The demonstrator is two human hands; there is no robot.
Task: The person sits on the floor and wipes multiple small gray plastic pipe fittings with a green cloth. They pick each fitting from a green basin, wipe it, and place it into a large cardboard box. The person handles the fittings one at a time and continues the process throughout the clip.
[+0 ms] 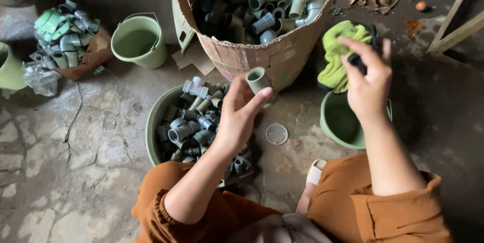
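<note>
My left hand [238, 117] pinches a short grey-green pipe fitting [258, 79] between thumb and fingertips, held above the floor in front of a cardboard box [262, 54]. My right hand [368, 79] holds a small dark object, only partly visible at my fingers, just below a lime-green cloth [339, 51]. A green basin [156, 122] full of grey pipe fittings sits under my left forearm. Beneath my right wrist is a small green bucket [339, 122].
The cardboard box is filled with grey and green pipe elbows. A green bucket [138, 40] stands at upper left beside a heap of fittings [63, 34] on torn cardboard. A round lid [277, 133] lies on the cracked concrete floor. Wooden slats [459, 18] lean at upper right.
</note>
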